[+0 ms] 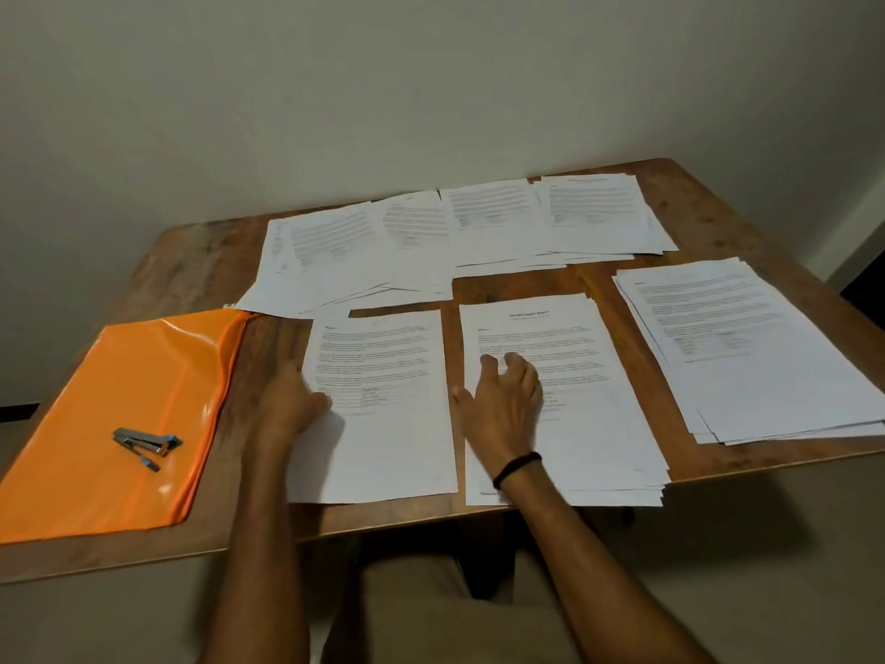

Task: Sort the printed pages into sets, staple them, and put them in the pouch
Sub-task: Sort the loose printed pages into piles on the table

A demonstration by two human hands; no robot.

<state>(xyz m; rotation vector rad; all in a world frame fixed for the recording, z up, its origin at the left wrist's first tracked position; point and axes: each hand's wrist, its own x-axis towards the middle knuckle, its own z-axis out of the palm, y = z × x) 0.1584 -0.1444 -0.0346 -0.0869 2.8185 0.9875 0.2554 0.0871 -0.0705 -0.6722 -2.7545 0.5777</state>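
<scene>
Two stacks of printed pages lie under the hands near the front edge of the desk (709,222). The left hand (292,400) is at the left edge of the left stack (388,438), thumb lying on the top sheet; its fingers are blurred and partly hidden at the paper's edge, so I cannot tell whether it pinches the sheet or only touches it. The right hand (505,404) rests on the titled stack (584,424), fingers spread and slightly bent with the tips on the paper, gripping nothing; a dark wristband (517,467) circles its wrist. The two hands are apart, one on each stack, with a strip of bare wood between the stacks. Outward from the right hand lies the right stack (747,347), loosely fanned and cut off by the frame's edge. Beyond both hands, a far row of pages (455,232) overlaps untidily along the back of the desk. Outward from the left hand, an orange pouch (96,400) lies flat, its zip edge toward that hand and its near corner cut off by the frame. It is opaque, so its contents cannot be told. On top of it rests a stapler (146,443). Body text on every sheet is too small to read.
</scene>
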